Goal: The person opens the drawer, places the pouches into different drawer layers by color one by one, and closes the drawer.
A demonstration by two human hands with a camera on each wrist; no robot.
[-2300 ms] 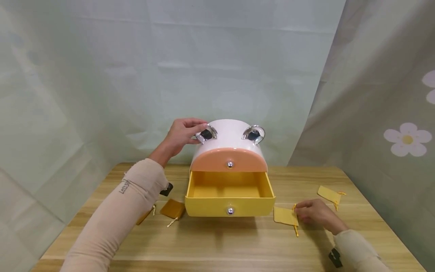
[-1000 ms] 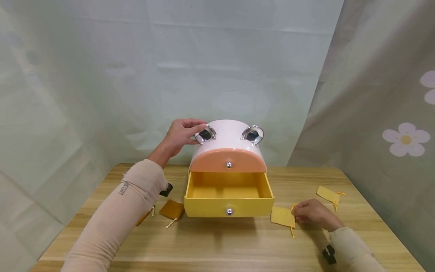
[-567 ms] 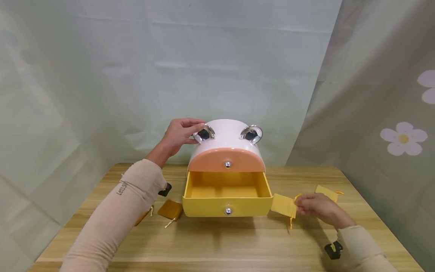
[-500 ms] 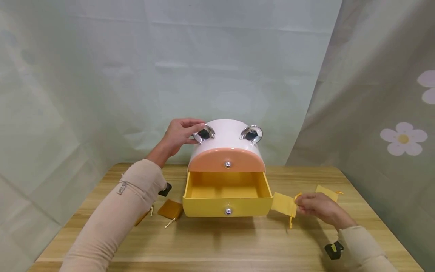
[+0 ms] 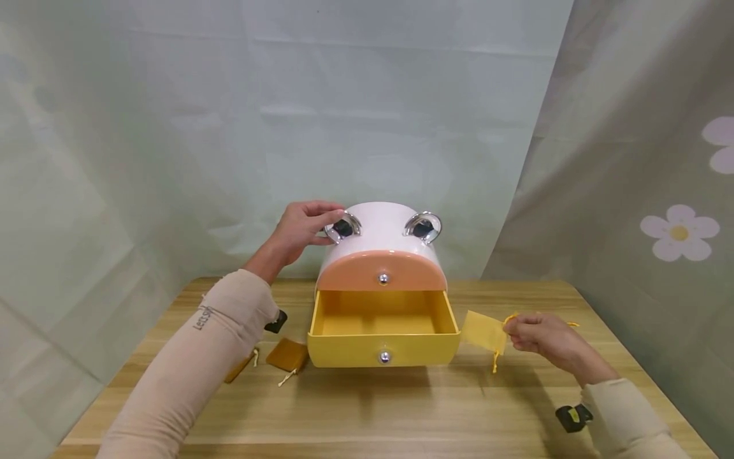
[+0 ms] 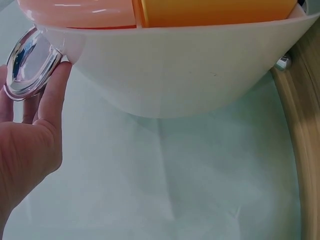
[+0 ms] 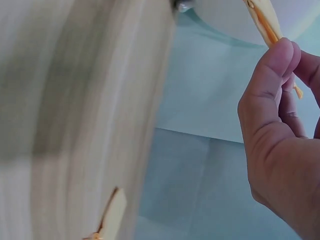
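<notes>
A white rounded storage box [image 5: 381, 223] with chrome ears stands at the back of the wooden table [image 5: 373, 408]. Its orange upper drawer [image 5: 381, 273] is closed and its yellow lower drawer [image 5: 383, 331] is pulled out, with nothing visible inside. My left hand [image 5: 304, 226] rests on the box's top left, straight fingers [image 6: 50, 95] against the chrome ear [image 6: 27, 62]. My right hand [image 5: 539, 335] pinches a flat yellow drawstring pouch [image 5: 484, 331] by its top and holds it above the table, just right of the open drawer. The right wrist view shows the pouch [image 7: 265, 17] edge-on above my fingertips [image 7: 280, 55].
Two brown pouches [image 5: 288, 354] [image 5: 241, 368] lie left of the drawer by my left forearm. Another pale pouch [image 7: 112, 215] lies on the table behind my right hand. Pale curtains hang close behind and to the right.
My right hand has lifted the yellow pouch off the table and carried it up and back, beside the drawer's right corner. The left hand has stayed on the box.
</notes>
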